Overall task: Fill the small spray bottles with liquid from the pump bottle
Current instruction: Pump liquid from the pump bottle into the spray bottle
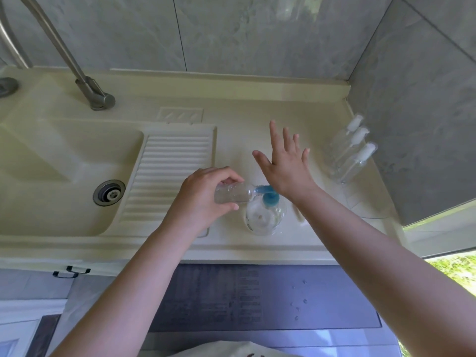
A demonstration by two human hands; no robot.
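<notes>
A small clear plastic spray bottle (231, 193), uncapped, is gripped on its side by the left hand (203, 199), its mouth held at the blue spout of the clear round pump bottle (265, 212) standing on the cream counter (231, 140). The right hand (286, 163) is spread flat above the pump. Light, thin-walled and probably slippery, the small bottle is best held round its body.
</notes>
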